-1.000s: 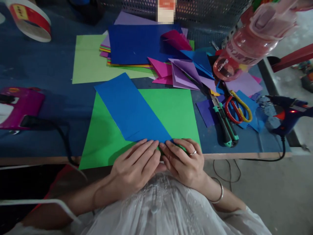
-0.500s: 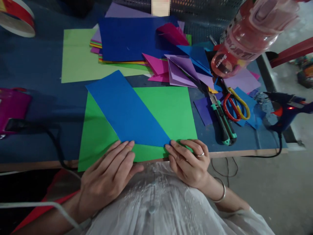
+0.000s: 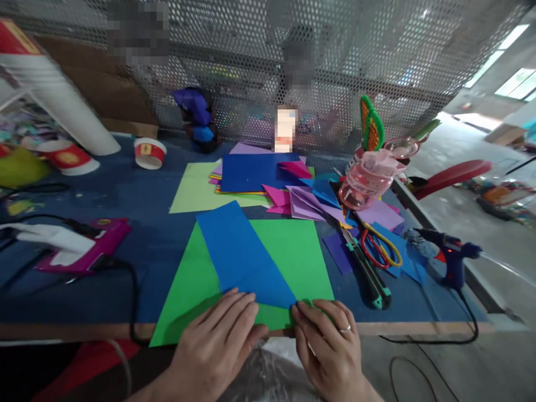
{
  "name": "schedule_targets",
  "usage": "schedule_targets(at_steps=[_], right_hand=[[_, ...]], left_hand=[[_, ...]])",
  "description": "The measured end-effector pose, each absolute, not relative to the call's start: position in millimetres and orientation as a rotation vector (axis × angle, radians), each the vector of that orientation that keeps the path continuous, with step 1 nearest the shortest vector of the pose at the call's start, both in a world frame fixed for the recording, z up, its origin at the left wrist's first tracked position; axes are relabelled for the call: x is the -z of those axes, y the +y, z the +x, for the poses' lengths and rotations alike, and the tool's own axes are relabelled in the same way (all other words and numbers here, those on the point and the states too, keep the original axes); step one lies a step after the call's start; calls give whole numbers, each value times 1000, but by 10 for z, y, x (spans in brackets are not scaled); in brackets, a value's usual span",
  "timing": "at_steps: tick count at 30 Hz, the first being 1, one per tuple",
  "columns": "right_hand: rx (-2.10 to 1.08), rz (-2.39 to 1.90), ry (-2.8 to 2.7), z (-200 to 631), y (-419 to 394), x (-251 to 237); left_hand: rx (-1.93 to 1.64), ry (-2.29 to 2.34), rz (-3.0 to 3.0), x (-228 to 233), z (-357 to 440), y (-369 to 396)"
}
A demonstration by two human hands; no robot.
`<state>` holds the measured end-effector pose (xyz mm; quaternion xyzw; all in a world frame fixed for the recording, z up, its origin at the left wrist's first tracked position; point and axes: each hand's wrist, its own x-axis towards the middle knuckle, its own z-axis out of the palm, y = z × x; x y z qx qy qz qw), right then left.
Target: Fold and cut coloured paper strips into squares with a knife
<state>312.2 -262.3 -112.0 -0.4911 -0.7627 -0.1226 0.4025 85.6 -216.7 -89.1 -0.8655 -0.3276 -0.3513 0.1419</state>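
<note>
Nearest the body, both hands are pressing flat on paper at the table's front edge. L hand [image 3: 218,340] is lying palm-down, fingers stretched out and together, tips on the near end of the blue strip [image 3: 243,257] where it overlaps the green sheet [image 3: 293,251]. R hand [image 3: 330,340], ring on one finger, is resting w/ fingers extended, tips pinning the strip's near right corner; neither hand is gripping anything, just holding down.

Progress, as I judge it: the blue strip is lying diagonally across the green sheet as a long folded band, so approx. one fold looks done; no shape formed yet, most folding seems left.

Further right: utility knife [image 3: 368,273], scissors [image 3: 379,251], glue gun [image 3: 450,259] w/ a lit indicator. Left: a magenta tool [image 3: 90,245] w/ cable. Beyond: paper stack [image 3: 251,173], folded pieces [image 3: 301,201], pink bottle [image 3: 371,178], paper cups [image 3: 149,152], mesh screen [image 3: 335,56] at the back.
</note>
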Motion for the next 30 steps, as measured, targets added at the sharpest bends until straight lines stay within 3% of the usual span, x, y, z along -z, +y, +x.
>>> schedule_targets(at_steps=[14,30], right_hand=[[255,-1068,-2090,2888,-2430,1100],[114,-1123,-2170,3029,-2437,992]], left_hand=[[1026,-857,-2583,1116,919,-2223],[746,-798,-2604,908,402,-2115]])
